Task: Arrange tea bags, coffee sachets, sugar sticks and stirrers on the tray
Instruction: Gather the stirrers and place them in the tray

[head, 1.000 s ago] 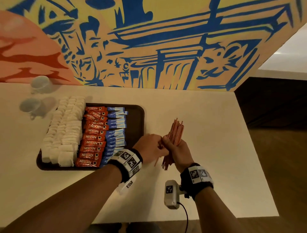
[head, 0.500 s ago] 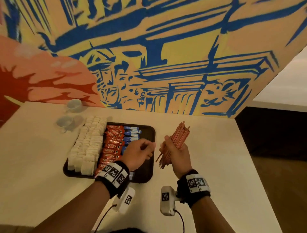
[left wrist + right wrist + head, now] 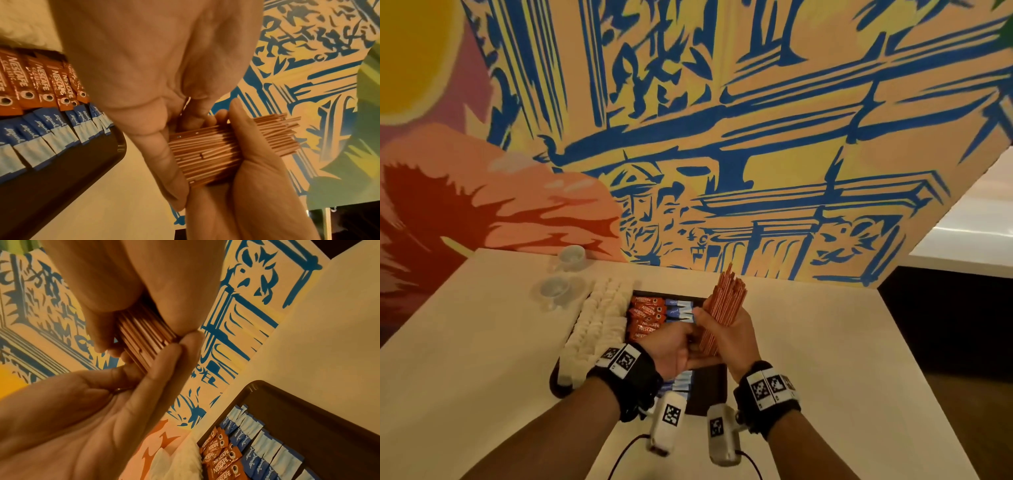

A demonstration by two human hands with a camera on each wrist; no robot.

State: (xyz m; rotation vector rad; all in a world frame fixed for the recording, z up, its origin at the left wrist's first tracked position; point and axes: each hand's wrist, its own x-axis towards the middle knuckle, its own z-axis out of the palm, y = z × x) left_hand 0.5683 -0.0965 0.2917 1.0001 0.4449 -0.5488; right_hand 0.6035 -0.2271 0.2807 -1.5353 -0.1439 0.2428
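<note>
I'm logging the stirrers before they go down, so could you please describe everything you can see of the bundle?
The bundle of stirrers is a thick sheaf of thin, flat, reddish-brown sticks, their far ends uneven. It is held roughly upright, tilted slightly, above the tray's bare right side. The right hand grips its middle, and the left hand touches its lower end.

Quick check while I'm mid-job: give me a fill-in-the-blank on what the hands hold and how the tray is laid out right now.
1. The right hand grips a bundle of thin orange-brown stirrers, which is not yet on the ____.
2. The left hand touches the bundle's ____ end.
3. On the dark brown rectangular tray, the red Nescafe coffee sachets lie between the white tea bags and the ____ Equal sugar sticks.

Missing words: tray; lower; blue
</note>
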